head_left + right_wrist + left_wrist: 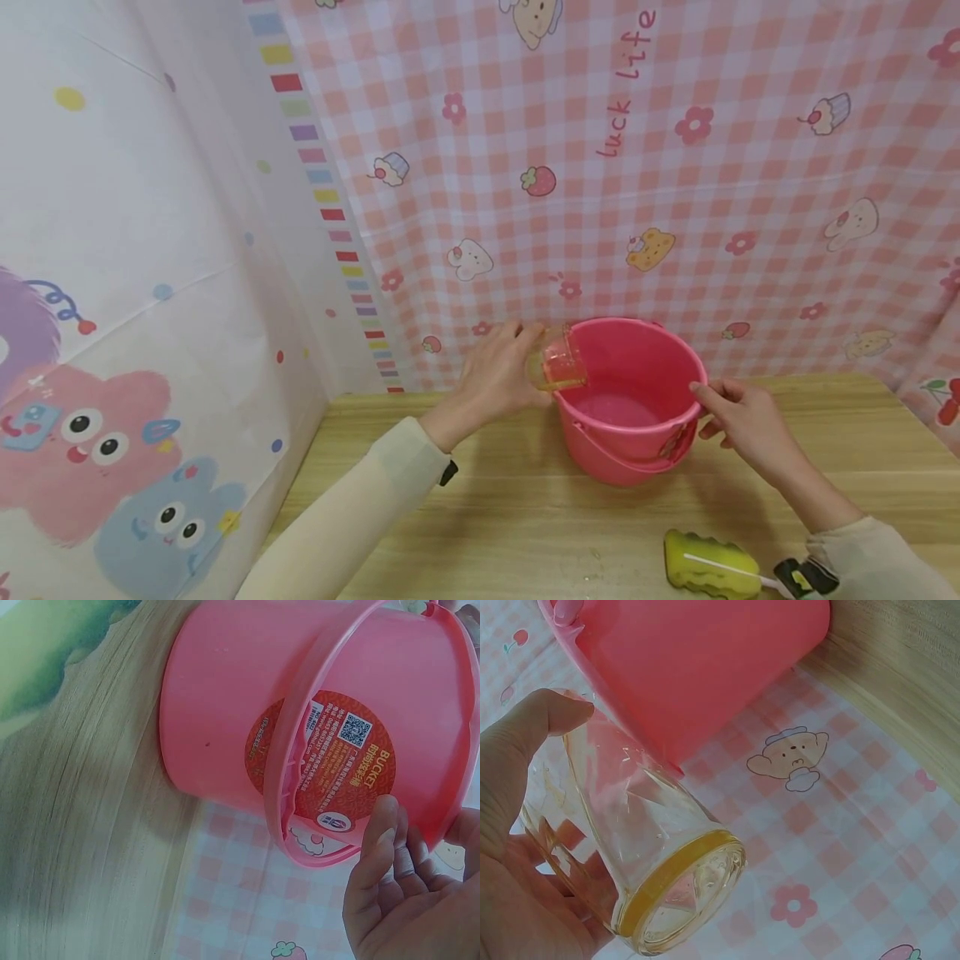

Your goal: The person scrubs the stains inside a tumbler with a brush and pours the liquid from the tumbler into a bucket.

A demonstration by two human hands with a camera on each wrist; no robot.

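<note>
A pink bucket [630,450] stands upright on the wooden table, its handle hanging down at the front. An amber-tinted clear glass [556,360] is tipped sideways at the bucket's left rim, its mouth toward the inside. My left hand [504,367] grips the glass from the left; the left wrist view shows the thumb and fingers around the glass [649,840], with drops on its wall. My right hand [744,418] pinches the bucket's right rim. In the right wrist view its fingers lie outside, beside a red round label [352,750].
A yellow sponge brush [708,565] with a white handle lies near the right wrist at the table's front. Water drops spot the table [592,567] to its left. Behind hangs a pink checked cloth [600,208]; a white printed cloth [187,250] hangs at left.
</note>
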